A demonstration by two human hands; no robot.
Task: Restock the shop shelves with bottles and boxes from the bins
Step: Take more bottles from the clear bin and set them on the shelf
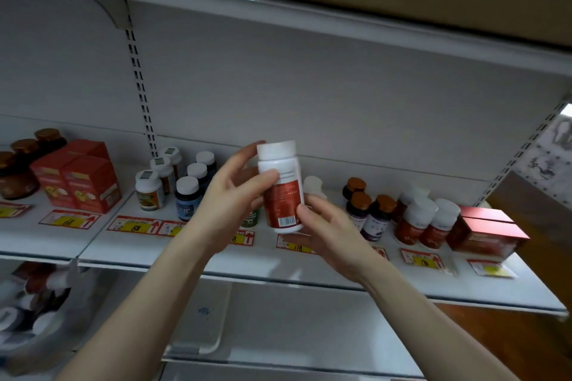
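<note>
**Left hand (229, 204) and right hand (328, 232) lift one bottle (281, 189) before the shelf (185, 252)**

Left fingers curl round the upright, white-capped bottle's upper half, and right fingers pinch its base. It is off the shelf, so the placing step is probably in hand. Similar red-labelled bottles (427, 219) stand well right of the fingers. Next it likely needs carrying there and setting down upright.

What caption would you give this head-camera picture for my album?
Left hand and right hand hold a red-labelled bottle upright before a shelf of bottles and boxes.
</note>
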